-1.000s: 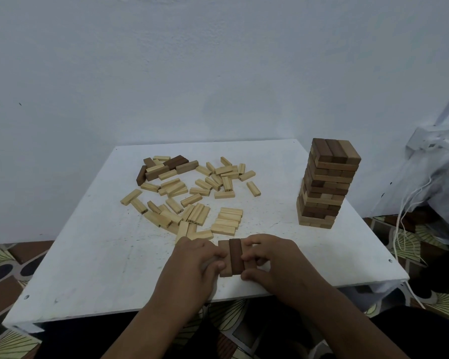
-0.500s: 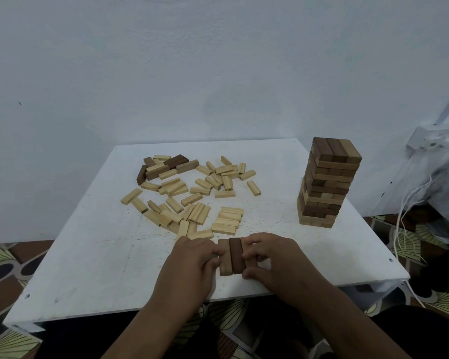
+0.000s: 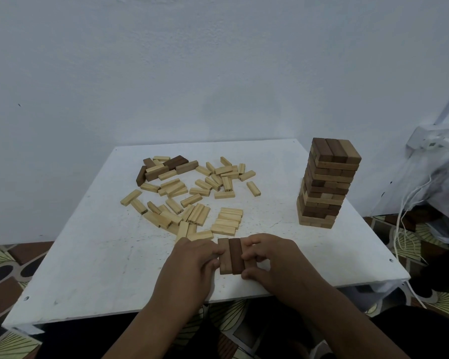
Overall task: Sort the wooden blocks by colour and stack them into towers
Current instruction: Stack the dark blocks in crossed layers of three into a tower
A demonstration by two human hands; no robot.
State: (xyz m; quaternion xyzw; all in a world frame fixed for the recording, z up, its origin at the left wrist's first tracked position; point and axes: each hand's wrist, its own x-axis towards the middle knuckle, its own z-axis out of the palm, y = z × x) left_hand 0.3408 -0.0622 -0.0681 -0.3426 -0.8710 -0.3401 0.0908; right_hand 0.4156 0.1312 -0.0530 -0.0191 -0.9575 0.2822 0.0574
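A row of brown blocks lies side by side near the front edge of the white table. My left hand presses its fingertips against the row's left side. My right hand curls round the right side, thumb at the near end, and hides the rightmost block. Behind them lies a scatter of pale blocks, with a few dark blocks at the far left. A mixed brown and pale tower stands at the right.
The table's front edge runs just below my hands. A white bag and cables sit off the table to the right. Patterned floor shows on the left. A white wall stands behind.
Both hands stay at the brown row, squeezing it together. The row and hands have barely shifted; other blocks and the tower are unmoved.
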